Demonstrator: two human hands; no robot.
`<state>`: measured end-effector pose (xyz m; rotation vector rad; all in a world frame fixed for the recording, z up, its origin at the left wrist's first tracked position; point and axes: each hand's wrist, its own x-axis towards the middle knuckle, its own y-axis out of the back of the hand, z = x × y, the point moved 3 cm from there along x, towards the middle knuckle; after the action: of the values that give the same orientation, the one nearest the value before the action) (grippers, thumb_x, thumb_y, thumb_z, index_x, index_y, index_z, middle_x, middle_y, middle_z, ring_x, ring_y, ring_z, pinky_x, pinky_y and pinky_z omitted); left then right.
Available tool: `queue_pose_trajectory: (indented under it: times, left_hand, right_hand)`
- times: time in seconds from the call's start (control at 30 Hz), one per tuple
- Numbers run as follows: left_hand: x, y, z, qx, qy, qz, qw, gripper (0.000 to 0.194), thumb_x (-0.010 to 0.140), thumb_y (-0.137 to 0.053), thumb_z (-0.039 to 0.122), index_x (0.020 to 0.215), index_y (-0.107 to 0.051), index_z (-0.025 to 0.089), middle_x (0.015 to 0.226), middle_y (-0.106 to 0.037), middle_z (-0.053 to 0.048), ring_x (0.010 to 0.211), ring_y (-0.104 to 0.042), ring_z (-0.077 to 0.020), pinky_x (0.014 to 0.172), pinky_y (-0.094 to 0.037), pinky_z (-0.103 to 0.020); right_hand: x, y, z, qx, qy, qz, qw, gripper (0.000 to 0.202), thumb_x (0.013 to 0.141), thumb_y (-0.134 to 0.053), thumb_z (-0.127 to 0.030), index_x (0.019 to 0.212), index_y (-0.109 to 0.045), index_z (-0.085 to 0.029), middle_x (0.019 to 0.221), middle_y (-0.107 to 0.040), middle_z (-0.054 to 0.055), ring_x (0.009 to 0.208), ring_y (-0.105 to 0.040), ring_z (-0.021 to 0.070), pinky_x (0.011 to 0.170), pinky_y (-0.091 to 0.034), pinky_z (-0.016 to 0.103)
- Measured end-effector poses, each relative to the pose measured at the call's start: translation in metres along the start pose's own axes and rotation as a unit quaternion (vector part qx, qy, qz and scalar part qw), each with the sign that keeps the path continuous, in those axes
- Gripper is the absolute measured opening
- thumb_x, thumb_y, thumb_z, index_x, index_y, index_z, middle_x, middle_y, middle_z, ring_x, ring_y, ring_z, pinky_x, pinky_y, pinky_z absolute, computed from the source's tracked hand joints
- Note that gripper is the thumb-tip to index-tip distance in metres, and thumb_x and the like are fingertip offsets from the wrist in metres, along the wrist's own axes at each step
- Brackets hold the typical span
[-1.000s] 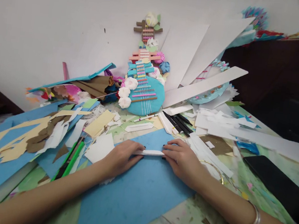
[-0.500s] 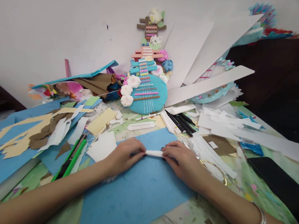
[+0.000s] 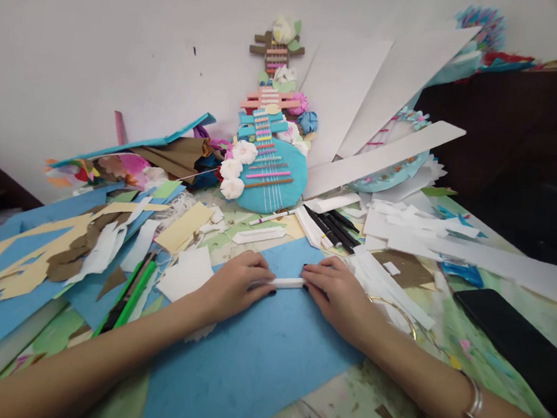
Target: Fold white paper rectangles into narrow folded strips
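Observation:
A narrow white folded paper strip [image 3: 288,282] spans the gap between my two hands, just over a blue paper sheet [image 3: 251,360]. My left hand [image 3: 236,283] pinches its left end, with the thumb below and fingers on top. At the other end my right hand [image 3: 341,297] is closed on the strip with bent fingers. Both ends of the strip are hidden by the fingers. A similar white folded piece [image 3: 259,235] lies beyond my hands. Close by my right wrist is a gold-coloured ring [image 3: 400,310].
Black markers [image 3: 336,229] lie behind my right hand. A green-handled cutter [image 3: 130,296] rests left, near paper scraps [image 3: 103,243]. A blue paper lute model [image 3: 275,188] leans against the wall. White boards [image 3: 389,161] and a black phone [image 3: 514,343] are to the right.
The strip now shows a slightly different face and tilts up a little at its right end. My fingers have shifted slightly on it, and the whole view has moved a little.

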<state>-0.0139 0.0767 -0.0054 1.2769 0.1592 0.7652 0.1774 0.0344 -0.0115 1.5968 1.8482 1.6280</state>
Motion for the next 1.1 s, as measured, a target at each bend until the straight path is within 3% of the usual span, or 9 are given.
queue_pose_trajectory:
  times: [0.13, 0.27, 0.4, 0.57, 0.77, 0.87, 1.1]
  left_hand:
    - [0.003, 0.001, 0.002, 0.013, 0.049, -0.018, 0.999, 0.015, 0.082, -0.058, 0.025, 0.094, -0.061, 0.018, 0.088, -0.060, -0.005, 0.084, -0.054, -0.0195, 0.074, -0.045, -0.033]
    - [0.009, 0.005, 0.001, -0.002, 0.123, -0.078, 0.989, 0.019, 0.071, -0.062, 0.024, 0.087, -0.055, 0.017, 0.074, -0.057, 0.000, 0.067, -0.052, -0.0163, 0.059, -0.041, -0.027]
    - [0.010, 0.009, 0.003, -0.030, 0.115, -0.122, 0.985, 0.011, 0.067, -0.057, 0.019, 0.078, -0.055, 0.017, 0.076, -0.056, 0.000, 0.071, -0.052, -0.0158, 0.062, -0.040, -0.025]
    - [0.006, 0.011, 0.010, -0.083, 0.105, -0.074, 0.988, 0.019, 0.065, -0.053, 0.009, 0.082, -0.050, 0.018, 0.078, -0.055, 0.001, 0.071, -0.050, -0.0142, 0.062, -0.041, -0.025]
    - [0.000, 0.005, 0.013, -0.119, 0.014, -0.046, 0.992, 0.025, 0.072, -0.047, 0.005, 0.091, -0.053, 0.019, 0.089, -0.058, -0.002, 0.080, -0.053, -0.0149, 0.073, -0.044, -0.027]
    - [-0.002, 0.003, 0.011, -0.117, -0.001, -0.020, 0.993, 0.023, 0.073, -0.050, 0.007, 0.091, -0.056, 0.019, 0.089, -0.060, -0.003, 0.085, -0.055, -0.0164, 0.078, -0.044, -0.029]
    - [-0.002, 0.007, 0.011, -0.156, 0.008, 0.052, 0.986, 0.014, 0.077, -0.053, 0.009, 0.084, -0.061, 0.018, 0.081, -0.063, -0.002, 0.076, -0.059, -0.0133, 0.071, -0.046, -0.025]
  right_hand:
    - [-0.001, 0.001, 0.002, 0.019, -0.021, 0.005, 1.000, 0.017, 0.085, -0.052, -0.011, 0.086, -0.068, -0.018, 0.091, -0.068, 0.007, 0.088, -0.053, 0.0201, 0.078, -0.049, 0.035]
    - [-0.002, 0.001, 0.003, 0.039, -0.042, -0.002, 0.998, 0.015, 0.082, -0.055, -0.010, 0.083, -0.067, -0.018, 0.087, -0.068, 0.006, 0.084, -0.056, 0.0187, 0.075, -0.050, 0.034]
    - [-0.002, 0.002, 0.001, 0.052, -0.020, -0.001, 0.998, 0.014, 0.080, -0.056, -0.009, 0.081, -0.067, -0.018, 0.090, -0.069, 0.006, 0.086, -0.056, 0.0177, 0.075, -0.050, 0.033]
    - [-0.002, 0.003, -0.001, 0.052, 0.019, 0.000, 0.998, 0.014, 0.081, -0.056, -0.011, 0.084, -0.068, -0.018, 0.093, -0.070, 0.005, 0.088, -0.056, 0.0184, 0.077, -0.050, 0.034]
    - [-0.002, 0.005, -0.003, 0.046, 0.013, -0.002, 0.999, 0.016, 0.082, -0.054, -0.010, 0.084, -0.068, -0.018, 0.093, -0.070, 0.007, 0.088, -0.056, 0.0187, 0.077, -0.050, 0.035]
    - [-0.002, 0.006, -0.004, 0.050, 0.016, -0.006, 0.999, 0.015, 0.081, -0.055, -0.009, 0.082, -0.066, -0.018, 0.093, -0.070, 0.006, 0.089, -0.056, 0.0188, 0.078, -0.050, 0.036]
    - [0.000, 0.008, -0.007, 0.117, -0.052, -0.039, 0.991, 0.010, 0.079, -0.055, -0.010, 0.080, -0.059, -0.019, 0.096, -0.068, 0.006, 0.092, -0.061, 0.0180, 0.080, -0.048, 0.034]
